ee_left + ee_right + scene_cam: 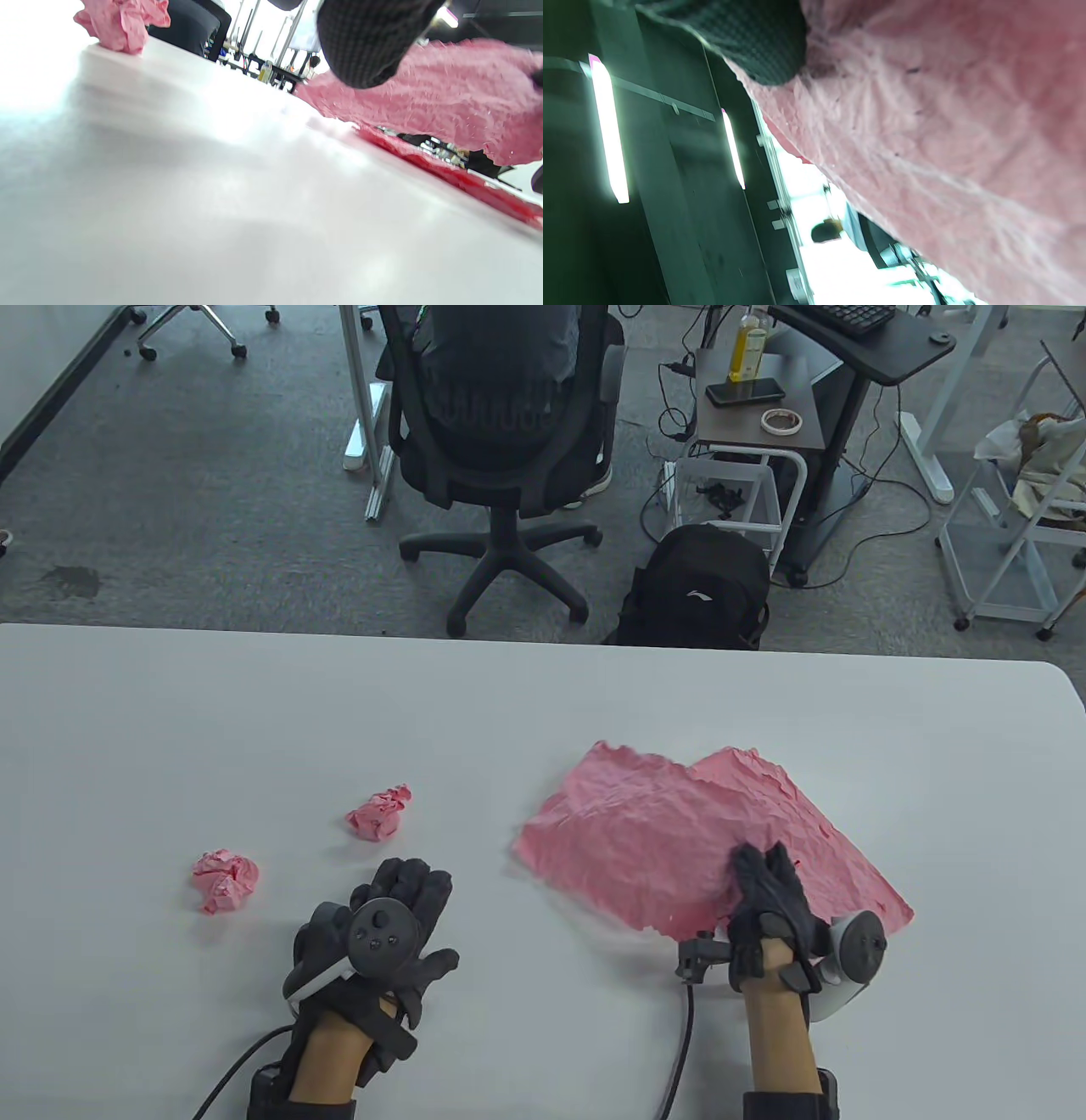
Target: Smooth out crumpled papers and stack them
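Working at a white table (526, 704) before a grey carpet and an office chair (501, 432), you have two crumpled balls (225, 881) (379, 813) lying just beyond your left hand (382, 933), whose fingers lie spread flat. Your right hand (776, 912) presses closed fingers on the flattened pink sheets (679, 831).

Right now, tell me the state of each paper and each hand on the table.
Flattened pink sheets: spread open, wrinkled, two overlapping.
Nearer paper ball: crumpled, untouched.
Farther paper ball: crumpled, untouched.
Left hand: empty, fingers spread, near the table.
Right hand: holding the sheets' near edge.
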The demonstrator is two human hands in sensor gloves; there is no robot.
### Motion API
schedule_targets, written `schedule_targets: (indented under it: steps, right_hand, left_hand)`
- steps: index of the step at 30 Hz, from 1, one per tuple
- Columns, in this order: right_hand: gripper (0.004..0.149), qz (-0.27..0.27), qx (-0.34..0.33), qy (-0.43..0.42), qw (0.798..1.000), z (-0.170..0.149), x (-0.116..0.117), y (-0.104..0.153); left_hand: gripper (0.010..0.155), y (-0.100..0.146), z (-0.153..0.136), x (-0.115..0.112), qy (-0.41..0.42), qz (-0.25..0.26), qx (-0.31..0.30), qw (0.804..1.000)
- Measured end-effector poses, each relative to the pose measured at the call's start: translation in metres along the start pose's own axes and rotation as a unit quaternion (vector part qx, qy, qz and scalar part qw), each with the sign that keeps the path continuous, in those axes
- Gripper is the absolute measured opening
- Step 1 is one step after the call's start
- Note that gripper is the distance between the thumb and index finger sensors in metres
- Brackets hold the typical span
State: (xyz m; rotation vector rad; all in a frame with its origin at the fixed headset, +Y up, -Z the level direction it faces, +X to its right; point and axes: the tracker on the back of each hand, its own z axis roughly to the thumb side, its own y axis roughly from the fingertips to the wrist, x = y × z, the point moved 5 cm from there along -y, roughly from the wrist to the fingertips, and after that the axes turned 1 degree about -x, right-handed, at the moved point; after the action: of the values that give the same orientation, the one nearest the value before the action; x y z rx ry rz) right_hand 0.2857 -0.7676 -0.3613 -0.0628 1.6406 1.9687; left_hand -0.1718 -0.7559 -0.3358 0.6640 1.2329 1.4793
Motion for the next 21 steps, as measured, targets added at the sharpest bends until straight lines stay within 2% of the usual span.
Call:
schedule_targets:
  steps: [3,4,6,8,12,15,18,20,21]
  right_hand:
    - [0.042,-0.064,-0.031,-0.03,0.997,0.008,-0.032,-0.008]
    - [0.043,-0.082,-0.034,-0.016,0.996,0.01,-0.044,-0.009]
    - [0.044,-0.132,-0.01,0.056,0.99,0.011,-0.065,-0.007]
    - [0.046,-0.163,-0.002,0.114,0.98,0.013,-0.076,-0.006]
    - [0.054,-0.156,-0.012,0.175,0.972,0.025,-0.072,-0.005]
    - [0.069,-0.115,-0.013,0.259,0.959,0.036,-0.061,-0.006]
    - [0.077,-0.119,-0.046,0.369,0.921,0.054,-0.055,0.002]
    - [0.081,-0.122,-0.081,0.449,0.882,0.069,-0.047,0.006]
    - [0.083,-0.123,-0.094,0.467,0.871,0.074,-0.043,0.008]
  left_hand:
    - [0.086,0.0,0.003,0.001,-0.002,-0.002,-0.005,1.0]
    - [0.086,0.001,0.004,0.0,-0.007,-0.001,-0.007,1.0]
    - [0.086,-0.001,0.004,-0.003,-0.008,-0.01,-0.007,1.0]
    - [0.085,-0.003,0.004,-0.006,-0.003,-0.021,-0.007,1.0]
    - [0.085,-0.002,-0.002,-0.008,-0.001,-0.023,0.002,1.0]
    - [0.085,-0.001,-0.008,-0.006,0.003,-0.02,0.01,1.0]
    - [0.085,0.002,-0.013,-0.002,0.002,-0.004,0.023,1.0]
    - [0.085,0.003,-0.017,0.001,0.001,0.004,0.033,0.999]
    - [0.085,0.004,-0.019,0.003,0.001,0.007,0.038,0.999]
